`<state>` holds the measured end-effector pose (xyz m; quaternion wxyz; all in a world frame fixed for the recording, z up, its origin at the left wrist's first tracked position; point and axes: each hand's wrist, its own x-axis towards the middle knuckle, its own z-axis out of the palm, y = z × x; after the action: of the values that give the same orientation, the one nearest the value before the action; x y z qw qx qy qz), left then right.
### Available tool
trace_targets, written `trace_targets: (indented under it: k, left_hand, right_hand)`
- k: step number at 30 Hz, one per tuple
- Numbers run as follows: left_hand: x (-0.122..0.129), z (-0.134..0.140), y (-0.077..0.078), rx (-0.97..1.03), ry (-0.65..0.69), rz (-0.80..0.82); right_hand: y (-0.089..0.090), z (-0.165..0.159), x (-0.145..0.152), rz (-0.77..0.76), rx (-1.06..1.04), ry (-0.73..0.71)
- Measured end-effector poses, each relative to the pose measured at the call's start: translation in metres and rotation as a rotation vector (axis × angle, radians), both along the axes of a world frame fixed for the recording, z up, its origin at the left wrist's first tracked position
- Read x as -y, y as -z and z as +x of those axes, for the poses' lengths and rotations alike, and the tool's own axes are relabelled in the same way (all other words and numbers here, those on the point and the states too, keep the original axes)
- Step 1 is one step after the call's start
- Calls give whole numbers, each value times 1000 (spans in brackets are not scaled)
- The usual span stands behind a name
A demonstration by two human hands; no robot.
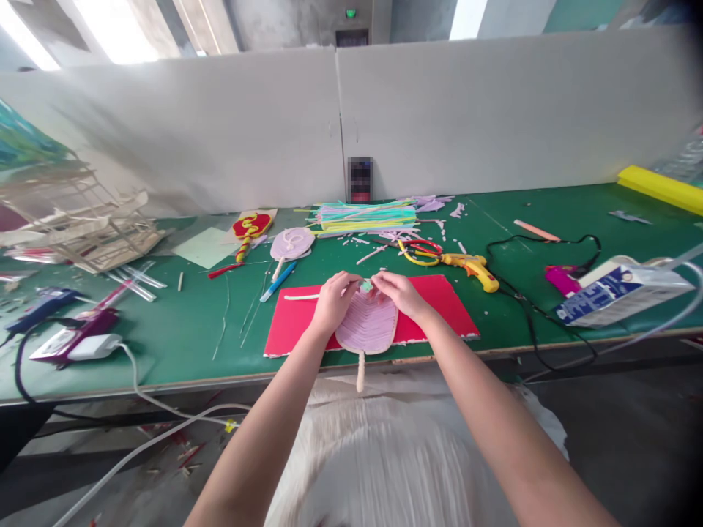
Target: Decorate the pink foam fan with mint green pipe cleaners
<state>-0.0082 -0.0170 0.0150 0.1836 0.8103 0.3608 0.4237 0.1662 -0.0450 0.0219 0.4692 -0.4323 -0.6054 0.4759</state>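
Observation:
A small mint-green curled piece (366, 286) is pinched between the fingertips of my left hand (336, 298) and my right hand (403, 294). Its exact kind is too small to make out. Just beneath both hands lies a lilac fan (367, 328) with ribbed lines, a cream rim and a cream handle (361, 372) that sticks out over the table's front edge. Under the fan is a red board (439, 311). A cream stick (301, 297) rests on the board left of my left hand. My fingers partly hide the fan's upper part.
Behind the board lie a lilac fan (294, 243), a blue pen (278, 281), scissors (420, 252), a yellow glue gun (471, 269) and a bundle of coloured pipe cleaners (365, 217). Cables and a power strip (82, 337) are at left, a blue-white box (620, 293) at right.

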Motion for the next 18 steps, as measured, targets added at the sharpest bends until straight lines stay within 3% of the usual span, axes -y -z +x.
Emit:
trace_targets:
  k: [5,11,15,18]
  left_hand:
    - [2,1,-3,-2,4,29]
    - [6,1,-5,76,-196,156]
    - [6,5,-1,-100,-61,127]
    - [6,7,1,-142,-42,140]
  right_hand:
    - [2,1,-1,15,21,-33]
    - [2,2,-3,37,-76,83]
    - [-3,2,-1,22,-102,104]
    - [-5,1,-1,21,-88,79]
